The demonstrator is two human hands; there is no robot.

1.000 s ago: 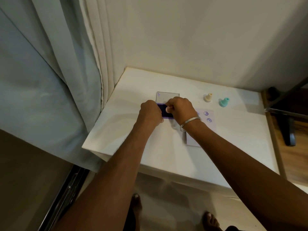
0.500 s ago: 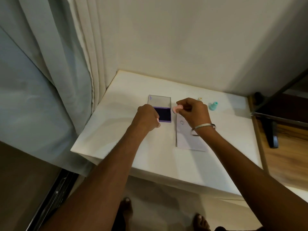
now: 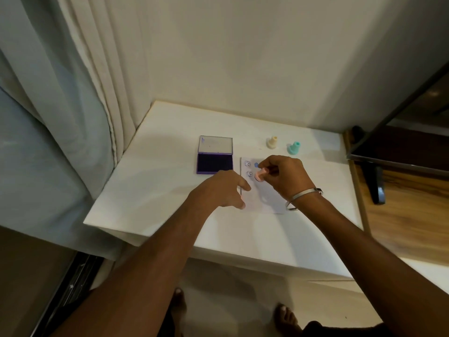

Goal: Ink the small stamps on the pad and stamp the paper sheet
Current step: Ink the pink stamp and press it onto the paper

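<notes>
A purple ink pad (image 3: 214,163) lies open on the white table (image 3: 150,190), its clear lid folded back. Just right of it lies a paper sheet (image 3: 266,203) with several blue round marks near its top. My right hand (image 3: 283,177) pinches a small pink stamp (image 3: 260,176), tilted, its face just above the sheet. My left hand (image 3: 223,190) rests with fingers spread on the sheet's left edge. A cream stamp (image 3: 272,142) and a teal stamp (image 3: 293,148) stand upright behind the sheet.
A curtain (image 3: 80,105) hangs at the table's left side and a wall runs behind it. A dark frame and stand (image 3: 375,183) sit on the wooden floor at the right. My bare feet show below the table's front edge.
My right hand carried the pink stamp from the ink pad over to the sheet. My left hand let go of the pad and moved right onto the sheet's edge.
</notes>
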